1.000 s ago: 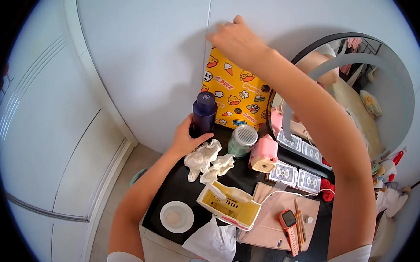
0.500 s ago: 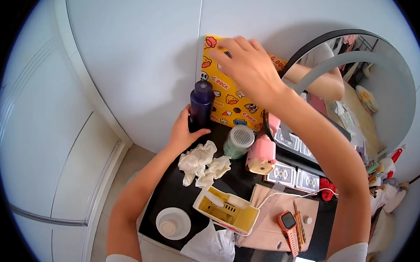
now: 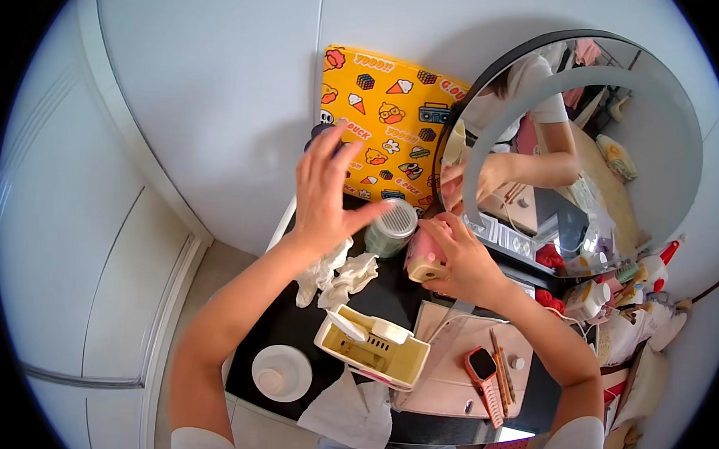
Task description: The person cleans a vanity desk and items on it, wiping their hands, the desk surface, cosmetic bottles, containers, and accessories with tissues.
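My right hand (image 3: 464, 259) is wrapped round a pink pencil sharpener (image 3: 426, 263) with a cream front and a hole in it, standing on the black table (image 3: 278, 333). Raised with fingers spread, my left hand (image 3: 325, 195) holds nothing. It hides most of a dark blue bottle (image 3: 319, 133); its thumb tip is close to a green jar with a grey slotted lid (image 3: 395, 220). Crumpled white tissues (image 3: 345, 276) lie below the left hand. Behind both hands a yellow duck-patterned board (image 3: 397, 90) leans on the wall.
A round mirror (image 3: 619, 164) stands at the right. Nearer lie a cream and yellow open holder (image 3: 378, 350), a white bowl (image 3: 268, 389), a white cloth (image 3: 351, 417), and a pink folder (image 3: 436, 392) bearing an orange watch (image 3: 483, 374) and pencils (image 3: 501, 375). A white cable crosses the table.
My right hand has come down from the yellow board to the pencil sharpener. My left hand has left the side of the blue bottle and risen in front of it. The view has shifted slightly.
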A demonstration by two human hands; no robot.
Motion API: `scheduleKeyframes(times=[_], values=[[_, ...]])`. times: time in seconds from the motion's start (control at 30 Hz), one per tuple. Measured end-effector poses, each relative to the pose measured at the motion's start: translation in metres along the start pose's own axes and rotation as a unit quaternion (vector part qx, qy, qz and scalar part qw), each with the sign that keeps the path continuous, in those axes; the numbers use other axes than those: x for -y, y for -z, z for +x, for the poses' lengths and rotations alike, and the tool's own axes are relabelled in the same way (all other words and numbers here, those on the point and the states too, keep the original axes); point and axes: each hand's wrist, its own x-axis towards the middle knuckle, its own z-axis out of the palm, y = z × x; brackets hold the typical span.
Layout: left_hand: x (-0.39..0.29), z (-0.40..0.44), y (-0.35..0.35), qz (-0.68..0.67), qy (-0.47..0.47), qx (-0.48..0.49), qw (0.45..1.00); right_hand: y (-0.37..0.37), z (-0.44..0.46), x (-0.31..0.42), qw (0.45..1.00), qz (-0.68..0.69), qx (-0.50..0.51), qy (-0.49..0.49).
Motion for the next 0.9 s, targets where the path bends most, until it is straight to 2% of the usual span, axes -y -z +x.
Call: scheduleKeyframes(times=[0.07, 0.17, 0.23, 0.3, 0.4, 0.5, 0.63, 0.7, 0.8, 0.9], values=[[0.006, 0.009, -0.003, 0.012, 0.002, -0.017, 1.000, -0.003, -0.007, 0.000, 0.999, 0.028, -0.031, 0.003], [0.005, 0.013, 0.004, -0.080, 0.011, 0.061, 0.995, 0.001, -0.023, 0.012, 0.998, 0.052, -0.022, -0.038], [-0.006, 0.016, 0.010, -0.068, -0.038, 0.180, 0.981, -0.009, -0.029, 0.014, 0.996, 0.053, -0.073, -0.026], [-0.015, 0.009, 0.005, -0.030, -0.078, 0.225, 0.971, -0.017, -0.030, 0.020, 0.991, 0.080, -0.096, -0.045], [-0.020, 0.003, -0.007, -0.071, -0.066, 0.277, 0.956, -0.033, -0.028, 0.028, 0.981, 0.127, -0.138, -0.050], [-0.008, -0.006, -0.015, -0.175, 0.022, 0.367, 0.913, -0.040, -0.023, 0.037, 0.978, 0.141, -0.152, -0.035], [-0.002, -0.003, -0.005, -0.102, 0.026, 0.337, 0.936, -0.052, -0.021, 0.045, 0.967, 0.179, -0.172, -0.051], [0.000, -0.001, -0.003, -0.092, 0.061, 0.344, 0.933, -0.059, -0.022, 0.044, 0.957, 0.215, -0.185, -0.050], [0.006, -0.007, -0.008, -0.070, 0.032, 0.315, 0.946, -0.064, -0.030, 0.045, 0.947, 0.235, -0.217, -0.013], [0.005, -0.005, -0.005, -0.037, 0.014, 0.303, 0.952, -0.057, -0.042, 0.034, 0.937, 0.257, -0.231, -0.055]])
